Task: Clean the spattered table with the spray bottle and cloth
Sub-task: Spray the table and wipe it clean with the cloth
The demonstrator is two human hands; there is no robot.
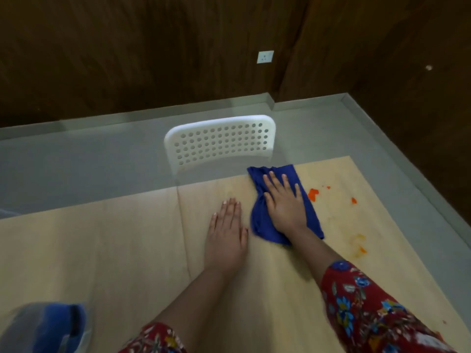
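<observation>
Wood-panelled walls framed the pale table where a flat, open right hand pressed the blue cloth, left hand open alongside; orange spatter just beside risked smearing.

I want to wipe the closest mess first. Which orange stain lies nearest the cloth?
The bright orange blotch right beside the blue cloth, near its right edge; the other stains sit farther right.

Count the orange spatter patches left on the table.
3 clear ones: a blotch with specks beside the blue cloth, a small spot further right, a smear nearer the person. The cloth may hide more.
</observation>
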